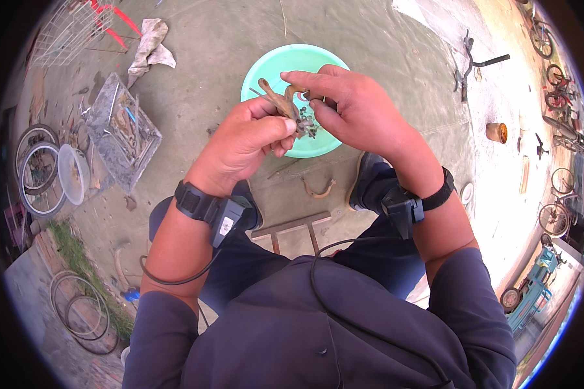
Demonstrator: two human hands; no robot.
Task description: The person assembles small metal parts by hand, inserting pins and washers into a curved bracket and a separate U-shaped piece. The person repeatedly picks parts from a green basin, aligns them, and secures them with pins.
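Both my hands meet over a mint-green plastic basin (276, 65) on the ground. My left hand (246, 136) is closed, pinching a brown, rusty metal part with curved arms (279, 100) between thumb and fingers. My right hand (357, 107) touches the upper curved arm of that part with bent fingers and thumb, its index finger stretched across the top. Where the fingers overlap the part, its grip is partly hidden. Small dark metal pieces (307, 122) show in the basin below. Between my feet lies a curved brown piece (319, 189).
A grey tray with tools (120, 129) stands at left, beside a whitish bowl (73, 174) and wheels (39, 170). A cloth (150, 48) lies far left. Handlebars (467, 68) and a rusty can (497, 133) are right. A wooden frame (292, 225) sits between my legs.
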